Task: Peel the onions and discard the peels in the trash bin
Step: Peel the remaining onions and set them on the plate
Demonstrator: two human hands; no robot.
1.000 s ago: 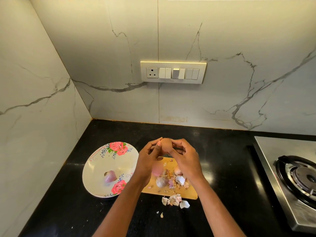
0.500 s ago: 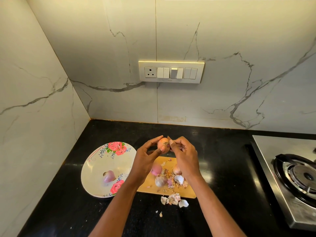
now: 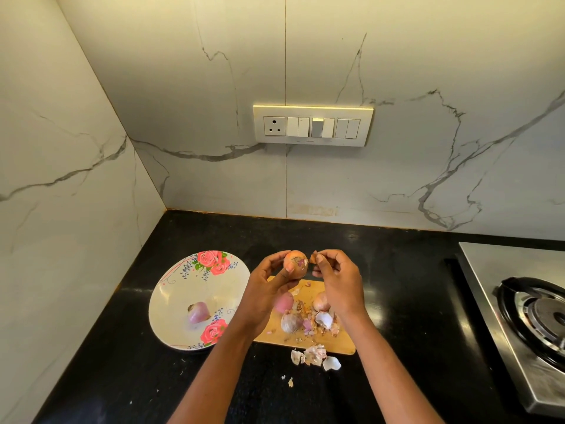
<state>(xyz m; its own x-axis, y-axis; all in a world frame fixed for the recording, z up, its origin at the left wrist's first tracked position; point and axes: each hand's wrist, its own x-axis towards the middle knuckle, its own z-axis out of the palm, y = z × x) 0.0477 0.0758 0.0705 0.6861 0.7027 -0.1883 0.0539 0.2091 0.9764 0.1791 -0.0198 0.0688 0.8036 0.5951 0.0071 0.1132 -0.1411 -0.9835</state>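
The stove (image 3: 526,316) runs off the right edge. The left hand (image 3: 269,289) hides part of the cutting board (image 3: 339,344) and a pink onion (image 3: 284,302). Both forearms leave the near edge.

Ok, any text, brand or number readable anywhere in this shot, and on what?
None can be read.
Switch panel: faint marks along its lower edge, too small to read.
Floral plate: roses and scrolls only, no words.
Cutting board, stove, held onion: no lettering visible.
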